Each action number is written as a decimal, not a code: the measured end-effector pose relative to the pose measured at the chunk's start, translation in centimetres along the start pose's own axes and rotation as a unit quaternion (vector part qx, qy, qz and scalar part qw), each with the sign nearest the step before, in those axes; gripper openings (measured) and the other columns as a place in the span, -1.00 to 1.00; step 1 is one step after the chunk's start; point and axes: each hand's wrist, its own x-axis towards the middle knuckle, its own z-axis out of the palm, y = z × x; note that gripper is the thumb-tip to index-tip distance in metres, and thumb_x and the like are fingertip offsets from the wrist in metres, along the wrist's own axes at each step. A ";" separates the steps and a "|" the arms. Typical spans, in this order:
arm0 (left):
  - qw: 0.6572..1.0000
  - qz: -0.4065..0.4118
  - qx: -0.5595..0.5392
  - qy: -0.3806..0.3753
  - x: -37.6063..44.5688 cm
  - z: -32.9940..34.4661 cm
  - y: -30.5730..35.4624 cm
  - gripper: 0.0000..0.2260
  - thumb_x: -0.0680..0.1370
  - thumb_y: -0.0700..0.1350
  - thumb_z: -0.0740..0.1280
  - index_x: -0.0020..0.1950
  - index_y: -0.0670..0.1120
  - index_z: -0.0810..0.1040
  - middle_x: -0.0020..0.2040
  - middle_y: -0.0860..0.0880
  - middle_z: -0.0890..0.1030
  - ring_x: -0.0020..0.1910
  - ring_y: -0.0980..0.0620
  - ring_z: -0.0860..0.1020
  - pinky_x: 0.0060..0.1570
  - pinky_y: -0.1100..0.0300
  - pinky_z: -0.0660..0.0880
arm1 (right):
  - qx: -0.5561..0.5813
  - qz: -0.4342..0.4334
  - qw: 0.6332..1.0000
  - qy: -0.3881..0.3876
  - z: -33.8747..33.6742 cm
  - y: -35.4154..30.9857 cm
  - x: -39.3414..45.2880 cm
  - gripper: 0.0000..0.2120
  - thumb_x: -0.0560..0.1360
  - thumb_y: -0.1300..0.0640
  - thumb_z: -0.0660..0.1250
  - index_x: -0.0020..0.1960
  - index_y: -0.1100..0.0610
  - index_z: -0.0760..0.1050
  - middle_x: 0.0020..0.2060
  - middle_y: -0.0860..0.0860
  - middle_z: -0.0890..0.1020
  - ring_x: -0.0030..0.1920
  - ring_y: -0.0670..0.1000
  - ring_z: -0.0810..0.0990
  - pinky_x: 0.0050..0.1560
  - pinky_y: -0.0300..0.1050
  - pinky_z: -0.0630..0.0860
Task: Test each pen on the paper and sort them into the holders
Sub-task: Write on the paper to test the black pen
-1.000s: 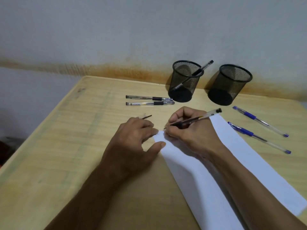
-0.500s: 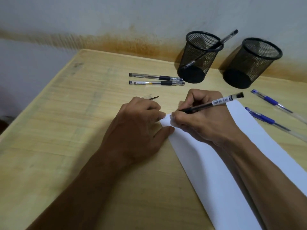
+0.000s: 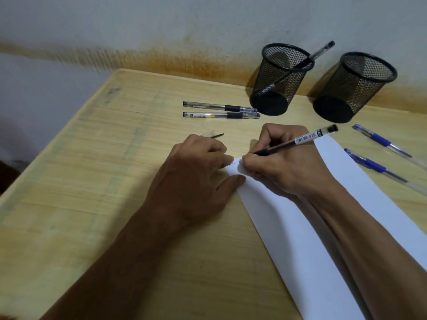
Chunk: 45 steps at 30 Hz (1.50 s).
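Right hand [image 3: 286, 165] pinching a black pen [image 3: 298, 142], tip on the near corner of the paper [image 3: 300, 239]. Left hand [image 3: 198, 176] rests beside it, fingers curled, thumb on the paper's edge, holding a clear cap [image 3: 211, 134]. Two black pens [image 3: 220, 111] and two blue pens [image 3: 381, 158] lie on the tabletop [image 3: 92, 181]; the left holder [image 3: 280, 79] contains one pen, beside the right holder [image 3: 353, 86].

Head cam, down over desk [image 3: 97, 181]

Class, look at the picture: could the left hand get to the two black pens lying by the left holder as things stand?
Probably yes. The left hand rests on bare table, and only open wood lies between it and the two black pens; it seems to hold a cap.
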 end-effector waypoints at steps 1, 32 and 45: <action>1.000 -0.002 0.000 -0.002 0.0 0.0 0.0 -0.61 0.41 0.18 0.35 0.01 -0.08 0.70 -0.01 -0.04 0.68 0.00 -0.05 0.59 -0.05 -0.06 0.55 | -0.003 -0.003 1.000 -0.004 -0.1 0.1 0.0 -0.81 0.29 0.52 0.47 -0.33 0.39 0.46 -0.48 0.29 0.59 -0.52 0.14 0.53 -0.46 -0.03 0.50; 1.000 0.000 -0.001 0.004 -0.2 0.2 -0.2 -0.59 0.41 0.19 0.35 0.03 -0.08 0.71 0.02 -0.04 0.68 0.03 -0.04 0.58 -0.03 -0.06 0.55 | -0.045 -0.025 0.999 0.016 -0.1 0.1 -0.2 -0.82 0.29 0.43 0.49 -0.32 0.39 0.47 -0.48 0.23 0.61 -0.51 0.08 0.58 -0.47 -0.12 0.54; 0.999 0.010 -0.004 0.031 -0.3 0.6 -0.5 -0.63 0.40 0.16 0.39 0.01 -0.08 0.71 0.01 -0.02 0.67 0.03 -0.04 0.57 -0.04 -0.07 0.53 | 0.073 0.010 0.996 0.053 -0.3 -0.4 -0.3 -0.85 0.36 0.59 0.35 -0.27 0.51 0.37 -0.45 0.49 0.46 -0.55 0.13 0.48 -0.47 -0.07 0.47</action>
